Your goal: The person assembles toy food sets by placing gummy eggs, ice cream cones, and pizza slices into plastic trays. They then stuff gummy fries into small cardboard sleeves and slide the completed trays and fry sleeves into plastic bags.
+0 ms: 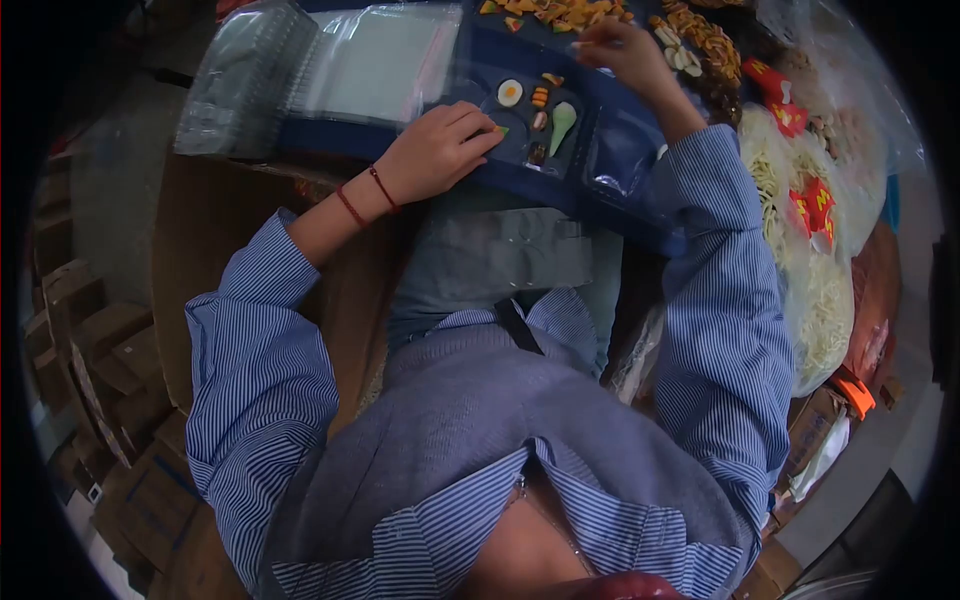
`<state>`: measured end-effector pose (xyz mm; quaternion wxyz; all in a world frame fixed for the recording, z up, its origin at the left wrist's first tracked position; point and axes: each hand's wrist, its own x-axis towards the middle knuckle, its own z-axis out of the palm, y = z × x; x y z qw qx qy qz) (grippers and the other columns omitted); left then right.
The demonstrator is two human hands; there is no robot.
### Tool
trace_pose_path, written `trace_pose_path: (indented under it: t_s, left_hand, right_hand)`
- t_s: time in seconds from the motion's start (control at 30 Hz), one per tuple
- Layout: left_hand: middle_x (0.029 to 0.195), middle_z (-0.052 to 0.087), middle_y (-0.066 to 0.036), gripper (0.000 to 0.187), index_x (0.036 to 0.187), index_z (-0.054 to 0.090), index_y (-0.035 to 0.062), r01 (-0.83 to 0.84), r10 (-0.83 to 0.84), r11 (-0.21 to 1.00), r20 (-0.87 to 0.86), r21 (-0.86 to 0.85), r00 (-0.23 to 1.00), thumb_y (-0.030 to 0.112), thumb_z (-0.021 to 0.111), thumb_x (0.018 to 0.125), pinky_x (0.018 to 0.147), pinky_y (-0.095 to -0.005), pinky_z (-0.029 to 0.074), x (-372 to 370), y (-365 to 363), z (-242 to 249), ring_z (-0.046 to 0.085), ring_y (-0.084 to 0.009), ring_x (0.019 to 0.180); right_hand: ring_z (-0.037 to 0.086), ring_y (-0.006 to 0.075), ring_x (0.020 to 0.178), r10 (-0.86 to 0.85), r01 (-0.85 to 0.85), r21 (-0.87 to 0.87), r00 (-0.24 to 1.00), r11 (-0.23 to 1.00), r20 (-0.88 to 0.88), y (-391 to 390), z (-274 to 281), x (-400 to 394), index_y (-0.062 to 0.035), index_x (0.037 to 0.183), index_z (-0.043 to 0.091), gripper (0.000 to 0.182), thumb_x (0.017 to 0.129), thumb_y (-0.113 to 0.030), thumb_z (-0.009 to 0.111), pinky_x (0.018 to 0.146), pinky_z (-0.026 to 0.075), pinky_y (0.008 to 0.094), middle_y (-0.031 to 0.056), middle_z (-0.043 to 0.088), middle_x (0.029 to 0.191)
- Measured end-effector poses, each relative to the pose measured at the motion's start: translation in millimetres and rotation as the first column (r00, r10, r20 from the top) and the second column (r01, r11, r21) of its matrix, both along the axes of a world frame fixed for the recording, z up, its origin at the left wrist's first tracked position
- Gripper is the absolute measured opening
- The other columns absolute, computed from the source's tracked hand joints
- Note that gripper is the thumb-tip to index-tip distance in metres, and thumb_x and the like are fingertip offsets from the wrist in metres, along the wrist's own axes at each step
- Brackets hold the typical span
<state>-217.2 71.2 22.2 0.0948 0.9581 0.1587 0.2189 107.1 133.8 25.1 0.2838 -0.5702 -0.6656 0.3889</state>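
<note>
Your left hand [437,150] sits on the clear blister tray [560,135] on the blue board [640,215], fingertips pinched on a small green piece at its edge, steadying it. Your right hand [618,50] pinches something from the loose pile [560,12]; what, can't tell. The tray's long axis runs toward that pile
</note>
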Motion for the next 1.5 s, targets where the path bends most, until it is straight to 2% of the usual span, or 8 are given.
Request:
trace_pose_path:
  t_s: [0.1,0.17,0.27,0.33,0.43,1.13,1.37,1.5]
  left_hand:
    - [0.100,0.060,-0.006,0.026,0.099,0.064,0.0048,0.006,-0.010,0.998,0.056,0.061,0.998,0.011,0.072,0.076,0.081,-0.0330,0.050,0,0,-4,0.058,-0.0228,0.099]
    - [0.099,0.061,-0.006,0.026,0.098,0.064,0.0044,-0.003,0.002,1.000,0.049,0.026,0.999,0.010,0.073,0.075,0.081,-0.0341,0.051,-1,-1,-8,0.059,-0.0241,0.098]
    - [0.097,0.061,-0.007,0.024,0.096,0.064,0.0043,-0.011,0.010,1.000,0.063,0.005,0.998,0.008,0.073,0.074,0.081,-0.0349,0.052,3,-2,-8,0.061,-0.0251,0.096]
    - [0.096,0.061,-0.007,0.023,0.095,0.064,0.0045,-0.018,0.017,1.000,0.079,0.011,0.997,0.008,0.073,0.074,0.081,-0.0346,0.052,4,-3,-8,0.061,-0.0247,0.095]
    - [0.096,0.060,-0.008,0.021,0.093,0.063,0.0032,0.010,-0.006,0.999,0.104,-0.041,0.995,0.007,0.073,0.075,0.081,-0.0347,0.052,3,-3,-6,0.061,-0.0250,0.094]
    - [0.109,0.062,-0.007,0.027,0.103,0.065,0.0043,0.032,-0.037,0.982,0.022,0.187,0.999,0.010,0.070,0.077,0.091,-0.0382,0.048,5,-17,-6,0.060,-0.0230,0.102]
    - [0.108,0.064,-0.004,0.023,0.102,0.065,0.0040,0.028,-0.027,0.984,-0.008,0.173,1.000,0.013,0.066,0.081,0.093,-0.0354,0.046,6,-15,-9,0.059,-0.0197,0.103]
    - [0.114,0.063,-0.006,0.031,0.109,0.061,0.0035,0.022,-0.020,0.995,-0.026,0.099,0.999,0.015,0.068,0.080,0.096,-0.0361,0.045,4,-17,-8,0.058,-0.0213,0.105]
  right_hand:
    - [0.065,0.0131,0.076,-0.114,0.113,0.134,0.994,0.985,-0.004,-15,-6,-12,-0.0018,0.104,0.070,0.018,0.089,-0.012,0.068,0.076,0.053,0.0257,0.0079,0.070,0.094]
    - [0.070,0.0290,0.084,-0.048,0.046,-0.029,0.996,0.999,-0.076,-63,16,-59,-0.0063,0.091,0.074,0.020,0.082,-0.023,0.069,0.070,0.056,0.0344,0.0127,0.070,0.093]
    - [0.065,0.0262,0.087,-0.061,0.072,-0.078,0.990,0.994,0.128,-106,28,-102,-0.0065,0.085,0.073,0.019,0.079,-0.025,0.072,0.072,0.050,0.0354,0.0085,0.067,0.088]
    - [0.057,0.0205,0.086,-0.128,-0.132,0.396,0.814,0.909,0.566,-117,15,-110,-0.0107,0.082,0.072,0.012,0.076,-0.019,0.077,0.073,0.039,0.0358,0.0027,0.061,0.084]
    - [0.051,0.0226,0.089,-0.227,-0.147,0.552,0.802,0.821,0.552,-120,3,-113,-0.0122,0.077,0.068,0.011,0.075,-0.020,0.075,0.074,0.032,0.0365,0.0010,0.054,0.083]
    - [0.053,0.0196,0.094,-0.099,-0.457,0.494,0.652,0.739,0.752,-112,-2,-101,-0.0105,0.085,0.060,0.014,0.080,-0.023,0.063,0.079,0.039,0.0352,0.0028,0.056,0.089]
    - [0.053,0.0201,0.091,0.047,-0.447,0.510,0.784,0.735,0.618,-106,0,-94,-0.0103,0.084,0.059,0.015,0.081,-0.023,0.066,0.077,0.039,0.0333,0.0026,0.056,0.087]
    - [0.051,0.0287,0.071,-0.025,-0.138,0.487,0.950,0.862,0.312,-134,71,-59,-0.0034,0.072,0.054,0.024,0.086,-0.018,0.068,0.064,0.039,0.0390,0.0100,0.049,0.069]
